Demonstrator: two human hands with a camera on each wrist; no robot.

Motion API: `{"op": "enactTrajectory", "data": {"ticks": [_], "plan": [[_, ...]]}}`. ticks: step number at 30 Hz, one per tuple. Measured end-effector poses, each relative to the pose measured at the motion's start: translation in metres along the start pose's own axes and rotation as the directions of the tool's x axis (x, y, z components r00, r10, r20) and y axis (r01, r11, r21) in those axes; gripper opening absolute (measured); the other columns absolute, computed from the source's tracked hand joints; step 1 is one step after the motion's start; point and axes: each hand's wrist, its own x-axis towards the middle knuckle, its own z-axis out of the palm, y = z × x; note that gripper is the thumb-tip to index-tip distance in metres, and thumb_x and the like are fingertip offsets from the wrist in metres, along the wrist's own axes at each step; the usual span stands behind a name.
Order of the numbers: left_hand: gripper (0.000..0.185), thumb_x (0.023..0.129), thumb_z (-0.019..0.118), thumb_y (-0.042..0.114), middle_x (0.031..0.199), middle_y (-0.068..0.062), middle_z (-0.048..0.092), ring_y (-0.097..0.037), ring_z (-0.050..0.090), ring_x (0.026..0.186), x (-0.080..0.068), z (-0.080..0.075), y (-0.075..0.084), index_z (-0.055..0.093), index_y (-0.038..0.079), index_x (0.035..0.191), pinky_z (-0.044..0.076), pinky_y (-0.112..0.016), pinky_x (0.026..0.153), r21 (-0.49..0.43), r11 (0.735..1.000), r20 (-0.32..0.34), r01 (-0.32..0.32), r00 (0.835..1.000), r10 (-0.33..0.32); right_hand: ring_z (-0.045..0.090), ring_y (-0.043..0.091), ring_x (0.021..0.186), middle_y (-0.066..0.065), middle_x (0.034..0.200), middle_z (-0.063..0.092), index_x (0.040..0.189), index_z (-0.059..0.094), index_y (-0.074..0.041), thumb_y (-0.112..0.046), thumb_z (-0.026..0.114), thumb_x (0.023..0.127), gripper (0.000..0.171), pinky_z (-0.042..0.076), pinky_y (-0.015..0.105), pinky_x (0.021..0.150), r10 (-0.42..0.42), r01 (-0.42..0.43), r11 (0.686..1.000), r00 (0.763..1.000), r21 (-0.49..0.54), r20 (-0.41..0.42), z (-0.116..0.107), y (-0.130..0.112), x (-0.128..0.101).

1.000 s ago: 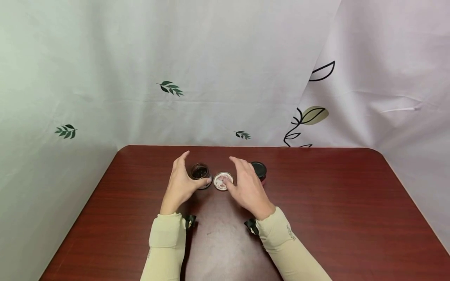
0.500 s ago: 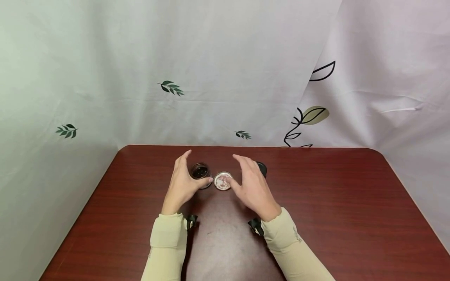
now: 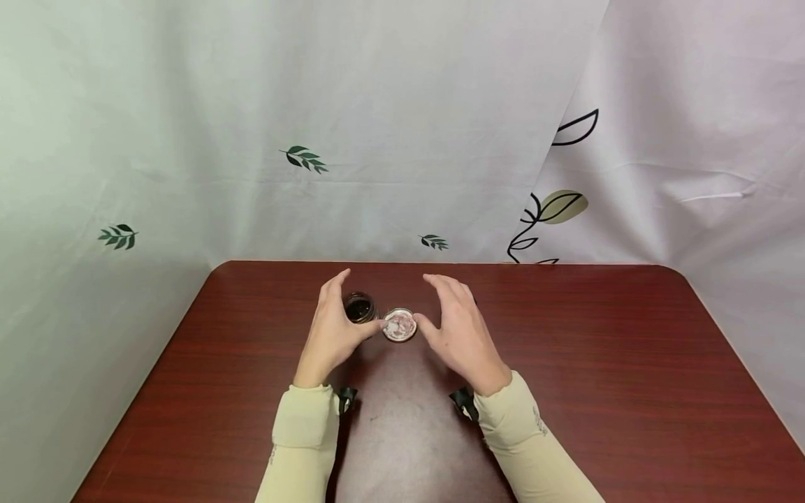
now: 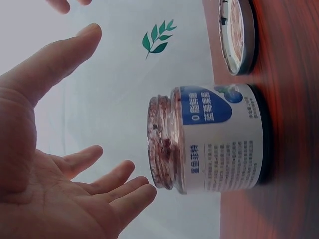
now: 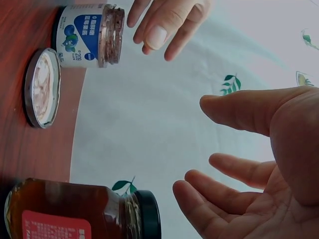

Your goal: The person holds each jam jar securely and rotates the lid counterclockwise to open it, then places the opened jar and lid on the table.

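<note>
Here, at left, the left hand (image 3: 332,334), fingers and thumb wide apart, holding nothing, hovers just above a lidless, white-and-blue-labelled clear glass jar (image 4: 214,142) on the red-brown wood-grain table (image 3: 597,391). Just right of it lies a round metal lid (image 3: 400,326), smeared inside up. Next, the right hand (image 3: 464,335), likewise wide and holding nothing, hangs above an upright, black-lidded amber glass jar (image 5: 65,199).

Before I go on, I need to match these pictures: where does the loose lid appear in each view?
Head: loose lid, below picture centre.
Left wrist: loose lid, upper right, meeting the top edge.
Right wrist: loose lid, at the left, slightly above mid-height.
Shared landmark: the open jar, beside it in all three.
</note>
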Motion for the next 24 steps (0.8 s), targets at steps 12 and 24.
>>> {"op": "enactTrajectory", "data": {"ticks": [12,24], "plan": [[0.106,0.073,0.091,0.024,0.158,-0.016,0.028,-0.034,0.038,0.141,-0.002,0.007,0.005,0.028,0.008,0.157,0.036,-0.054,0.110,-0.008,0.999,0.012,-0.039,0.999,0.039,0.048,0.035,0.131,0.015,0.136,0.058,0.135,0.058,0.000,-0.012,0.079,0.087,0.054,0.041,0.045,0.107,0.002,-0.002,1.000,1.000,-0.017,0.002,-0.009,0.007,-0.001],[0.102,0.073,0.091,0.021,0.155,-0.015,0.032,-0.033,0.040,0.140,-0.004,0.016,0.013,0.031,0.007,0.155,0.036,-0.052,0.111,-0.023,0.997,0.020,-0.074,0.997,0.074,0.043,0.036,0.133,0.015,0.138,0.056,0.137,0.057,-0.002,-0.018,0.077,0.088,0.056,0.041,0.048,0.107,0.096,-0.094,0.995,0.994,-0.035,0.047,-0.019,0.014,-0.003]]}}
